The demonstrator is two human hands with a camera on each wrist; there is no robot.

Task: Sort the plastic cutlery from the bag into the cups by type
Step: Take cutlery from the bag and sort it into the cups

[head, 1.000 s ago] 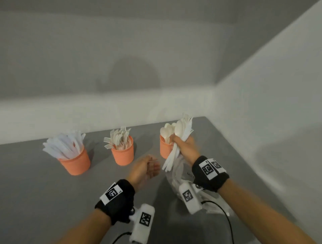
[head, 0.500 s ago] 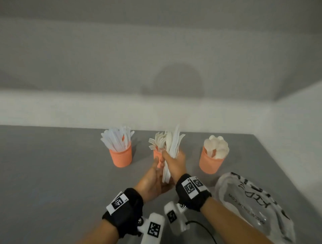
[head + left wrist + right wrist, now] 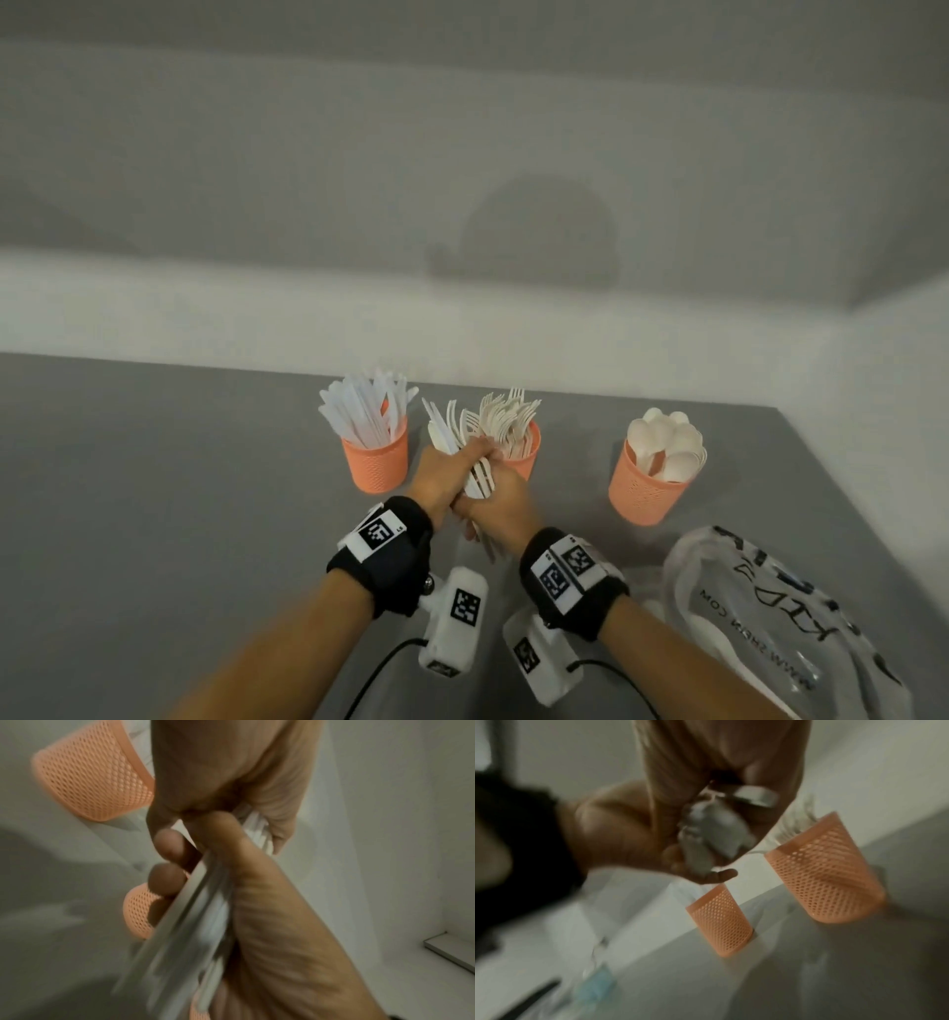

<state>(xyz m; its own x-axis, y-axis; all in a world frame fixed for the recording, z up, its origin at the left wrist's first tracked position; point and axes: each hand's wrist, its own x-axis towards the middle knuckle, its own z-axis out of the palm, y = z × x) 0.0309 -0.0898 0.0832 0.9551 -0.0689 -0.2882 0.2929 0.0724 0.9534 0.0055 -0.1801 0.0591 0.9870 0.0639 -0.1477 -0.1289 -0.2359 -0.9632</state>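
Observation:
Three orange mesh cups stand in a row in the head view: the knife cup (image 3: 377,462) on the left, the fork cup (image 3: 526,455) in the middle, the spoon cup (image 3: 648,493) on the right. Just in front of the fork cup both hands hold one bundle of white cutlery (image 3: 477,475), with fork heads and a knife sticking up. My left hand (image 3: 449,467) grips the bundle from the left. My right hand (image 3: 503,496) grips its lower part. In the left wrist view my fingers (image 3: 167,878) curl round the bundle (image 3: 195,923). The right wrist view is blurred, and the handle ends (image 3: 711,833) show there.
The clear plastic bag (image 3: 770,622) with black lettering lies flat at the table's near right, close to the right forearm. White walls close the table at the back and right. Grey tabletop (image 3: 154,514) stretches out to the left.
My right hand carried the bundle from beside the spoon cup to the front of the fork cup. My left hand came up and closed round the bundle.

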